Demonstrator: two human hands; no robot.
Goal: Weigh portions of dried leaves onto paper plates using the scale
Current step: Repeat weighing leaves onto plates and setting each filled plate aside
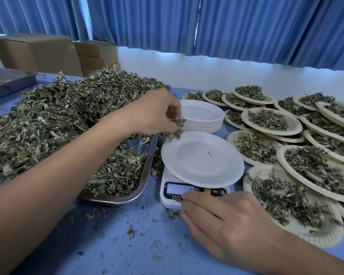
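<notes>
A white paper plate (pixel 203 161) lies on the small white scale (pixel 169 199), holding only a couple of leaf crumbs. My left hand (pixel 157 114) hangs over the plate's far left rim and grips a clump of dried leaves (pixel 176 129). My right hand (pixel 226 219) rests at the scale's front edge, its fingertips touching a leaf scrap beside the lit display (pixel 180 189). A big heap of dried leaves (pixel 64 116) fills the metal tray (pixel 145 175) on the left.
A stack of blank white plates (pixel 203 116) stands behind the scale. Several filled plates (pixel 270 120) overlap across the right side. Cardboard boxes (pixel 48 52) sit at the back left before blue curtains. Loose leaf bits litter the blue table (pixel 127 235).
</notes>
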